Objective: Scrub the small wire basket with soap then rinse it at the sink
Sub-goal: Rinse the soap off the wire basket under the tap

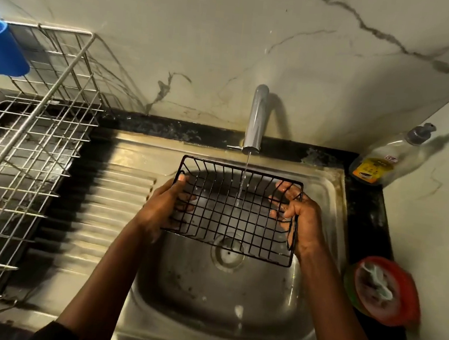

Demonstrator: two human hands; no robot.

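A small black wire basket [233, 220] is held over the steel sink [327, 186], open side up. My left hand [165, 205] grips its left wall, fingers curled through the wires. My right hand [296, 213] grips the right wall the same way. A thin stream of water falls from the chrome tap [256, 117] through the basket's mesh toward the drain [228, 252].
A large steel dish rack [26, 149] stands on the left with a blue cup [0, 48] on it. A soap pump bottle [385, 159] stands at the sink's back right corner. A red tub with a scrubber [382, 290] sits on the right counter.
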